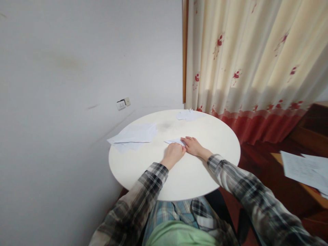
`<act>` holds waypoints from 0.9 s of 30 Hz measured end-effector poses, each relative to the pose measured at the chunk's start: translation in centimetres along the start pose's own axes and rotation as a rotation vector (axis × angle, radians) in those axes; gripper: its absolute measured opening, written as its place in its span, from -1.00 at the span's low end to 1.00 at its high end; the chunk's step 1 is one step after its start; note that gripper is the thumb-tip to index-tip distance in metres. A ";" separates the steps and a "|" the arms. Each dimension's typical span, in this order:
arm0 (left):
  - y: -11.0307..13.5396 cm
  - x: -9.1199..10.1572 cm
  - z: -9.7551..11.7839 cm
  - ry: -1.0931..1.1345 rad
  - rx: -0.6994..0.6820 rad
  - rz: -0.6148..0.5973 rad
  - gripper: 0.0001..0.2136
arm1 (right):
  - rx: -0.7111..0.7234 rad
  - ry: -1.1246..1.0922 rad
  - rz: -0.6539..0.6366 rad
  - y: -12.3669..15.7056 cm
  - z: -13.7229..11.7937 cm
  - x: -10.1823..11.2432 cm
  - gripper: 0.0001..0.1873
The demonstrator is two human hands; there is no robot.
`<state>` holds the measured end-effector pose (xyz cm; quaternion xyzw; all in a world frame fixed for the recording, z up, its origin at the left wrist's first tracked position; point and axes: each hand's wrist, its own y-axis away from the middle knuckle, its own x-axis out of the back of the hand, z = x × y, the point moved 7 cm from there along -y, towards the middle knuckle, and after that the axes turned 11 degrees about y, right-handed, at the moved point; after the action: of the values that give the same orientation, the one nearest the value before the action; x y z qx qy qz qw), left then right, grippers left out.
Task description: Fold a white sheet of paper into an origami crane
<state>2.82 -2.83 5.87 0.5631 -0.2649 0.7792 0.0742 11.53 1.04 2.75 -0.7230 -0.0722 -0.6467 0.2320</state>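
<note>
A small piece of folded white paper (172, 141) lies on the round white table (194, 177), its pointed end sticking out to the left. My left hand (175, 152) is closed at the near edge of the paper, with the fingers curled under and their tips hidden. Right beside it, my right hand (194, 146) grips the right end of the same paper, fingers over the top and thumb close to my left hand. The two hands nearly touch and cover much of the sheet.
A stack of white paper (135, 133) overhangs the table's left edge. Several paper scraps (189, 115) lie at the far edge. The wall with a socket (121, 105) is at left, a curtain (238, 68) behind. Written sheets (302, 167) rest on furniture at right.
</note>
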 end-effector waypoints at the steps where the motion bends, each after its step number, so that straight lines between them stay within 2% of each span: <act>1: 0.0 0.0 0.0 -0.001 -0.015 0.001 -0.65 | 0.002 0.001 0.006 0.0 0.0 0.0 -0.43; 9: -0.1 -0.4 -0.7 0.154 -0.114 0.012 -0.68 | 0.041 -0.011 0.101 0.0 0.2 -0.2 -0.46; 13: -0.5 -0.9 -1.8 0.318 -0.149 0.011 -0.79 | 0.055 -0.022 0.214 0.1 0.2 0.8 -0.47; 15: -0.7 -1.0 -2.1 0.399 -0.197 0.040 -0.83 | 0.071 -0.042 0.248 0.3 0.0 1.3 -0.56; 18: -0.8 -0.7 -2.5 0.467 -0.266 0.116 -0.75 | 0.079 -0.093 0.224 0.4 -0.1 1.5 -0.69; 20: -0.9 -0.6 -2.8 0.507 -0.283 0.154 -0.66 | 0.071 -0.128 0.200 0.5 -0.1 1.5 -0.70; 22: -1.1 -0.9 -3.1 0.556 -0.273 0.133 -0.64 | 0.077 -0.164 0.188 0.5 -0.1 1.5 -0.67; 27: -1.4 -1.9 -4.0 0.729 -0.192 -0.019 -0.71 | 0.106 -0.265 0.196 0.5 0.1 1.2 -0.65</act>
<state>0.71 0.68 3.69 0.2418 -0.2877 0.8994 0.2232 11.99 0.45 3.76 -0.7921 -0.0653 -0.5155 0.3201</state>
